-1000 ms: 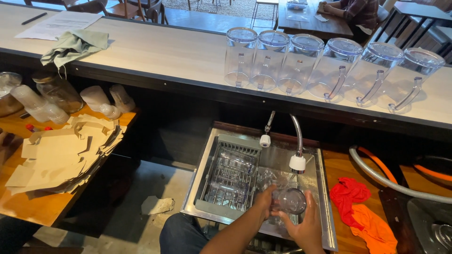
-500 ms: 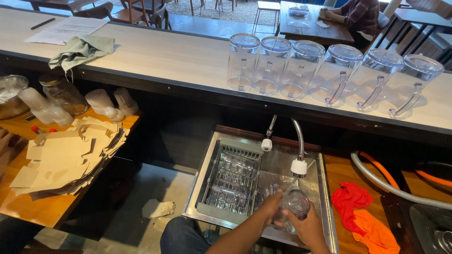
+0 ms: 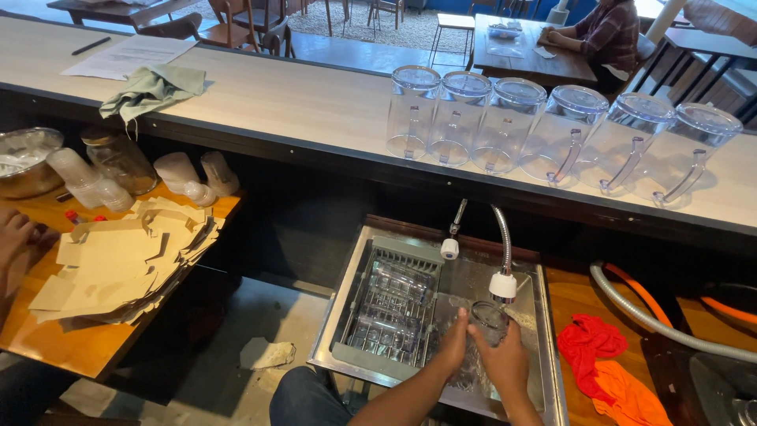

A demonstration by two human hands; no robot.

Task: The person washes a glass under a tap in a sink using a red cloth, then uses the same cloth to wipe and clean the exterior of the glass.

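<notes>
Clear glass (image 3: pixel 490 319) in sink (image 3: pixel 544 331), under spray head (image 3: pixel 502 286); we hold it: left hand (image 3: pixel 451 347) and right hand (image 3: pixel 505 361), grip clenched on glass. Rinse under way, we judge. Rack (image 3: pixel 392 304) holds glassware; six jugs (image 3: pixel 552 130) inverted on surface.

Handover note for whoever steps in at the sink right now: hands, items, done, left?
Left hand: on the side of the clear glass, over the sink.
Right hand: gripping the same glass under the flexible faucet head.
Items: dish rack in the sink's left part, glasses lying in it; six clear pitchers upside down on the counter; red and orange rags to the right.
Done: pitchers set out inverted.
Left: the glass in hand is not yet racked.
</notes>
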